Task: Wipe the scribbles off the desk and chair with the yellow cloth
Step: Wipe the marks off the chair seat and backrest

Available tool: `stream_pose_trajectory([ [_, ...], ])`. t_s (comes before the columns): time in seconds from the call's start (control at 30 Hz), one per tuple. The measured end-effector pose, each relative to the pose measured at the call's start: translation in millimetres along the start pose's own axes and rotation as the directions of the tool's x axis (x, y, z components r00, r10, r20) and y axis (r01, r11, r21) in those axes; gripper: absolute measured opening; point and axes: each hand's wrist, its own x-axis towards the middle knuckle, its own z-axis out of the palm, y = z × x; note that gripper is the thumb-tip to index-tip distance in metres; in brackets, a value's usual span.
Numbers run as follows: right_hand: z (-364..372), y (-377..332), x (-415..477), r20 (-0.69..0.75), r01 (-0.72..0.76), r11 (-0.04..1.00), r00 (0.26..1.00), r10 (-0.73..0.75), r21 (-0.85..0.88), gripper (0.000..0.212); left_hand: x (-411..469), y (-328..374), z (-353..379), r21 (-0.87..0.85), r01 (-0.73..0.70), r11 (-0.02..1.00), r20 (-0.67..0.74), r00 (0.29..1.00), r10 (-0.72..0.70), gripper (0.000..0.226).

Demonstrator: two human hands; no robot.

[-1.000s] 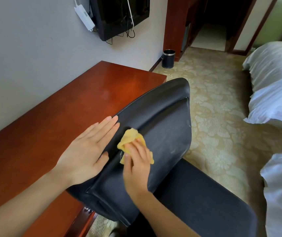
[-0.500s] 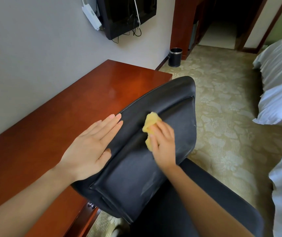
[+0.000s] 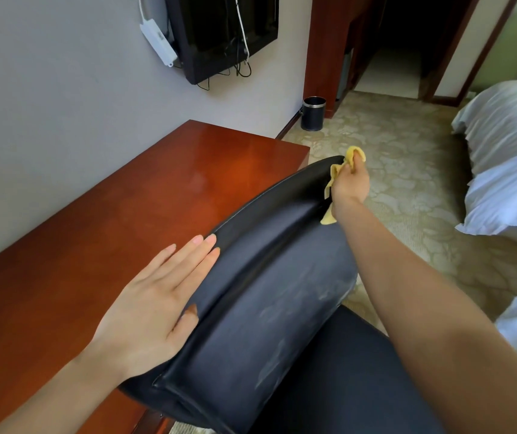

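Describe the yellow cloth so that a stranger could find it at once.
Start at the black chair back beside the red-brown desk. At its far end, the right hand grips the yellow cloth. It is the only bright yellow, crumpled thing there.

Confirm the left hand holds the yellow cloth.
No: the right hand grips the yellow cloth at the chair's far end.

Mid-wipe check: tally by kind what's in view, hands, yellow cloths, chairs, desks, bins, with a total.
Hands: 2, left hand and right hand
Cloths: 1, yellow cloth in the right hand
Chairs: 1, black chair
Desks: 1, wooden desk
Bins: 1, black bin on the carpet
Total: 6
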Motion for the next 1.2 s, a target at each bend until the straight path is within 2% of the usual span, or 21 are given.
stream_pose_trajectory([
  [0.07,9.0,-6.8,6.9,-0.029,-0.037,0.999,0.999,0.037,-0.011,0.040,0.9,-0.5,-0.1,-0.010,0.006,1.000,-0.004,1.000,-0.007,0.065],
  [0.2,23.0,-4.8,-31.3,-0.082,0.240,0.959,0.964,-0.254,-0.149,0.032,0.0,-4.1,0.3,-0.050,0.025,0.998,-0.015,1.000,-0.025,0.064],
  [0.27,23.4,1.4,-60.4,-0.056,0.301,0.943,0.949,-0.311,-0.142,0.031,0.3,-5.2,0.1,-0.064,0.023,0.998,-0.018,1.000,-0.024,0.063],
  [0.37,18.7,15.2,-113.6,0.038,0.392,0.911,0.920,-0.390,-0.129,0.032,0.5,-5.1,-0.1,-0.086,0.022,0.996,-0.018,1.000,-0.023,0.062],
  [0.5,5.8,36.2,-193.6,0.142,0.583,0.806,0.811,-0.568,-0.106,0.031,0.2,-4.1,-0.7,-0.110,0.031,0.993,-0.028,0.999,-0.034,0.063],
  [0.63,-7.2,75.9,-256.0,0.323,0.572,0.814,0.792,-0.517,-0.099,0.028,0.5,-3.7,-1.2,-0.096,0.030,0.995,-0.029,0.999,-0.033,0.064],
  [0.7,-15.4,99.6,-277.7,0.385,0.611,0.785,0.753,-0.534,-0.108,0.028,-0.3,-3.2,-0.6,-0.065,0.031,0.997,-0.016,0.999,-0.032,0.066],
  [0.77,-25.7,116.7,-284.4,0.445,0.726,0.682,0.641,-0.626,-0.086,0.032,-1.4,-2.4,-0.2,-0.034,0.031,0.999,-0.004,1.000,-0.031,0.067],
  [0.83,-37.2,125.4,-272.5,0.500,0.845,0.534,0.477,-0.723,-0.034,0.035,-2.5,-1.3,0.1,-0.010,0.031,0.999,0.004,1.000,-0.031,0.068],
  [0.93,-50.3,124.0,-235.9,0.572,0.970,0.242,0.213,-0.792,-0.026,0.034,-3.1,0.2,-0.5,0.009,0.036,0.999,0.005,0.999,-0.037,0.068],
  [0.97,-52.2,122.0,-222.8,0.597,0.984,0.168,0.166,-0.785,-0.052,0.033,-2.7,0.6,-0.6,0.011,0.034,0.999,0.003,0.999,-0.034,0.068],
  [1.0,-52.7,120.6,-209.5,0.613,0.984,0.158,0.177,-0.770,-0.084,0.032,-2.0,0.8,-0.5,0.008,0.032,0.999,0.003,0.999,-0.032,0.067],
  [1.03,-51.1,118.7,-197.2,0.612,0.969,0.212,0.243,-0.752,-0.125,0.031,-2.9,0.4,-0.8,0.005,0.035,0.999,0.002,0.999,-0.035,0.067],
  [1.1,-50.2,110.8,-172.6,0.569,0.891,0.399,0.447,-0.690,-0.217,0.032,-1.9,1.0,-1.3,-0.003,0.038,0.999,0.004,0.999,-0.038,0.066],
  [1.13,-50.8,104.1,-161.2,0.532,0.852,0.466,0.517,-0.671,-0.239,0.032,-1.6,0.9,-1.4,-0.006,0.037,0.999,0.004,0.999,-0.037,0.066],
  [1.2,-53.6,87.6,-139.5,0.474,0.821,0.529,0.561,-0.678,-0.215,0.032,-0.9,0.5,-1.0,-0.009,0.034,0.999,0.009,0.999,-0.034,0.065],
])
